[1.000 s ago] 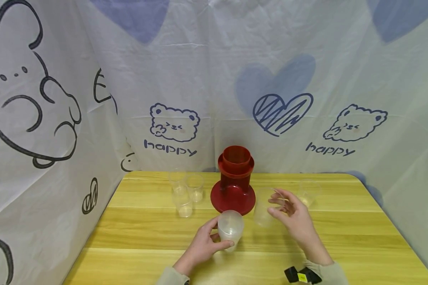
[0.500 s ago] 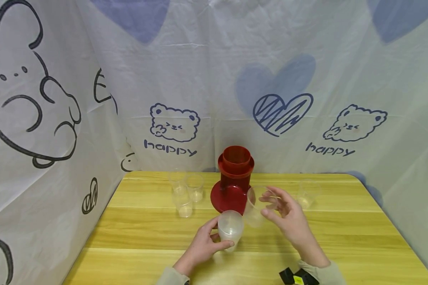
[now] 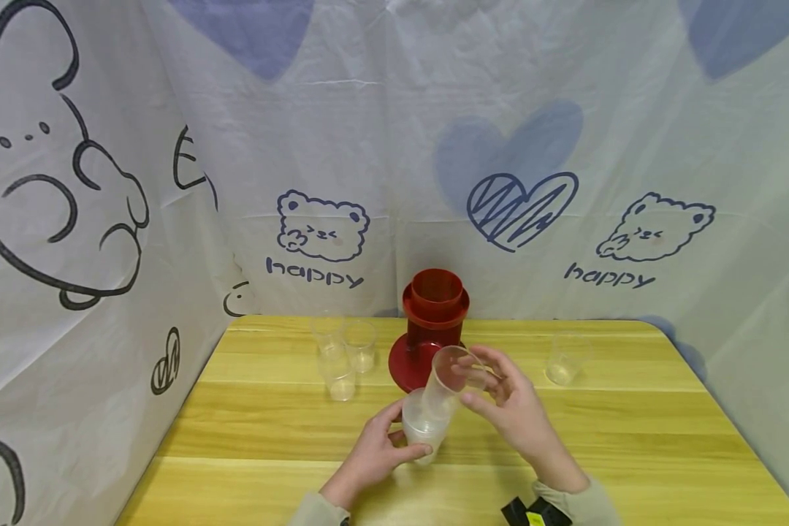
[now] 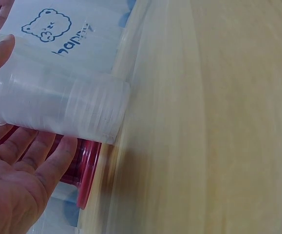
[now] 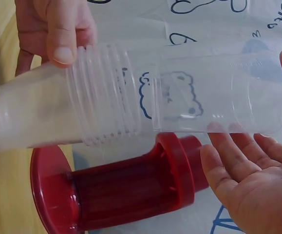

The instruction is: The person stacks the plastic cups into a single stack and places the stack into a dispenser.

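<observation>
My left hand (image 3: 378, 453) grips a stack of nested clear plastic cups (image 3: 424, 431) from the side, upright over the table. Several rims of the stack (image 5: 102, 92) show close together in the right wrist view. My right hand (image 3: 516, 409) holds a single clear plastic cup (image 3: 442, 387) with thumb and fingers around its upper part. This cup leans, its lower end at the mouth of the stack. Behind both hands stands a red cup-shaped holder (image 3: 434, 332) with a collar and a round base, partly covered by the single cup.
Several clear cups (image 3: 342, 383) stand grouped on the left of the wooden table (image 3: 250, 424). Another clear cup (image 3: 562, 365) stands at the back right. A printed white cloth (image 3: 394, 146) hangs behind and along both sides.
My right hand has moved left with the single cup, from right of the red holder's base to the mouth of the stack. My left hand and the stack have stayed in place.
</observation>
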A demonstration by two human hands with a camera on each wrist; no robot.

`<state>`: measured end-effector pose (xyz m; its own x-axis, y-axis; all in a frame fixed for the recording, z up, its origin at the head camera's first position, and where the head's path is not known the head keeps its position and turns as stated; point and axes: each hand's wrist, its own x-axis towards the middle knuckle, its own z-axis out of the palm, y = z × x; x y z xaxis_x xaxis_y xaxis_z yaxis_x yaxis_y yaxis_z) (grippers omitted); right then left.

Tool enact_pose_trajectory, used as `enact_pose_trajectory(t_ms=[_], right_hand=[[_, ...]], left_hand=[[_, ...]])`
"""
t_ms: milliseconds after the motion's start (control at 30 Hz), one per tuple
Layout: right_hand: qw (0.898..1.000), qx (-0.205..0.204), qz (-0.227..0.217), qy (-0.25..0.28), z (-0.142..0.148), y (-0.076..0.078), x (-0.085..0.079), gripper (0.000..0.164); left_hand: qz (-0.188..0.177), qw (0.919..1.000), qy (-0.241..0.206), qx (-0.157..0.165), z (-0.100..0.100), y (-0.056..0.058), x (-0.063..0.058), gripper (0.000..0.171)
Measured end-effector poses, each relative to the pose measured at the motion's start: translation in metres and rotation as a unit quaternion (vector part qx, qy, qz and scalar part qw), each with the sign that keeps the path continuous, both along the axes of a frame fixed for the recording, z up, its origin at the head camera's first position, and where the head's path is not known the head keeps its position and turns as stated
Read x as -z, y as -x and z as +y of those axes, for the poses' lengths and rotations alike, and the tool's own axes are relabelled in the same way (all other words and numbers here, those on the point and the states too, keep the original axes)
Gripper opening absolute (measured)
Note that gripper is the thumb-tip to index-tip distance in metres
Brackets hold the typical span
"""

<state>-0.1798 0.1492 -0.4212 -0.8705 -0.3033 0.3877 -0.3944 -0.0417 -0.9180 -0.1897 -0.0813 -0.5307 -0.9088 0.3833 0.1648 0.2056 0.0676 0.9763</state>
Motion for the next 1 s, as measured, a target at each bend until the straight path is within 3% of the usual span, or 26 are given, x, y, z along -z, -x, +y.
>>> enact_pose_trajectory(t_ms=[367, 1000], right_hand=[[0.999, -0.010, -0.016, -0.032, -0.011, 0.006, 0.015, 0.053], [0.993, 0.017, -0.034, -0.107, -0.018, 0.008, 0.031, 0.055]], left_hand=[[-0.004, 0.9999, 0.011, 0.000, 0.000, 0.000, -0.001, 0.069], [-0.005, 0.9999, 0.005, 0.009, -0.002, 0.000, 0.000, 0.066]])
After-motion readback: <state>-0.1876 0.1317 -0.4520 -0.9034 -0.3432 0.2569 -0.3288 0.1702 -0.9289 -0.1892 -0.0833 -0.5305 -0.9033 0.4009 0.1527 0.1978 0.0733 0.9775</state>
